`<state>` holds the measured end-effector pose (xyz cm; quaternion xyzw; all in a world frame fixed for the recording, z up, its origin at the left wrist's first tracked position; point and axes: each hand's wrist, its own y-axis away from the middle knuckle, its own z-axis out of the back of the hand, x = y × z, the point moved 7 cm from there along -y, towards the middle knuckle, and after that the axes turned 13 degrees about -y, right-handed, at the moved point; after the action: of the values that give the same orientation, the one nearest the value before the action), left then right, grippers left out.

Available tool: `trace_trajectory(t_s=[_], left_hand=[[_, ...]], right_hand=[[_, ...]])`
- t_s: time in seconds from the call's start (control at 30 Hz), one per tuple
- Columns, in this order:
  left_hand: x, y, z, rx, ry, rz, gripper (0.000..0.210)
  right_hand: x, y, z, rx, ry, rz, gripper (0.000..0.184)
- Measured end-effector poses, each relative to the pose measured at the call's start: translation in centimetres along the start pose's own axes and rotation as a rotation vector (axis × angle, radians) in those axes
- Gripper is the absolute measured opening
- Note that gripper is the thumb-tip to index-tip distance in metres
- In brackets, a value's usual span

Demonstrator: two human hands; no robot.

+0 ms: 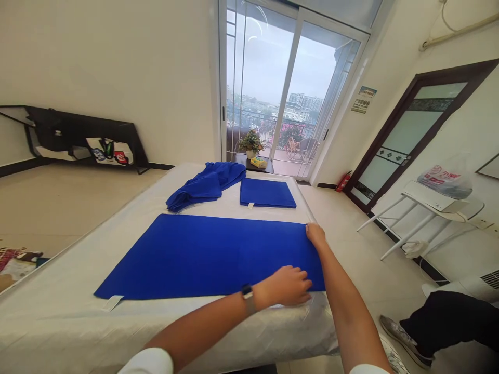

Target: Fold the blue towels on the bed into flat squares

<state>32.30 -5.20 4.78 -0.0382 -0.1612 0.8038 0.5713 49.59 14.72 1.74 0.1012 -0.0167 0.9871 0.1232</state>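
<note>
A wide piece of blue cloth (218,254), folded flat with a white tag at its near left corner, lies across the plastic-covered mattress (62,311). At the cloth's far right corner my right hand (315,235) has its fingers closed on the edge. My left hand (287,285), wearing a watch (247,293), is on the near edge towards the right, its fingers curled against the cloth; the thumb is hidden. Beyond lie a smaller folded blue cloth (268,194) with a white tag and a crumpled heap of blue cloth (202,184).
Past the mattress are a small table with a potted plant (251,143) and a yellow packet (258,162), before a sliding glass door. To the right, a white chair (424,205) bears a box and plastic bag (444,179). A person's leg (448,322) shows at lower right.
</note>
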Motion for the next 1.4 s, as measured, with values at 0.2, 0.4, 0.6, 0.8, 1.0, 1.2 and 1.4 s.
trace_trajectory(t_s=[0.2, 0.4, 0.6, 0.8, 1.0, 1.2, 1.4], left_hand=[[-2.7, -6.9, -4.9, 0.029, -0.024, 0.106, 0.024], [-2.9, -7.1, -5.9, -0.001, -0.041, 0.105, 0.015], [-3.7, -7.4, -6.9, -0.001, -0.014, 0.049, 0.010], [-2.5, -7.5, -6.8, -0.005, 0.190, 0.189, 0.013], [-1.3, -7.2, -5.2, -0.001, 0.382, 0.309, 0.015], [-0.9, -5.8, -1.8, -0.080, 0.346, 0.345, 0.008], [3.0, 3.5, 2.6, -0.239, 0.383, 0.601, 0.009]], right_hand=[[-0.9, -1.1, -0.1, -0.007, 0.003, 0.010, 0.036], [-0.9, -1.8, -0.3, -0.007, -0.003, 0.014, 0.032], [-1.0, -2.4, 0.1, 0.004, -0.041, -0.026, 0.030], [-1.9, -3.6, 1.0, -0.015, -0.117, -0.126, 0.032], [-2.7, -3.8, 2.1, -0.033, -0.260, -0.218, 0.027], [-0.2, -3.4, 4.5, -0.066, -0.488, -0.192, 0.027], [8.1, -2.5, 6.5, -0.014, -0.861, 0.025, 0.034]])
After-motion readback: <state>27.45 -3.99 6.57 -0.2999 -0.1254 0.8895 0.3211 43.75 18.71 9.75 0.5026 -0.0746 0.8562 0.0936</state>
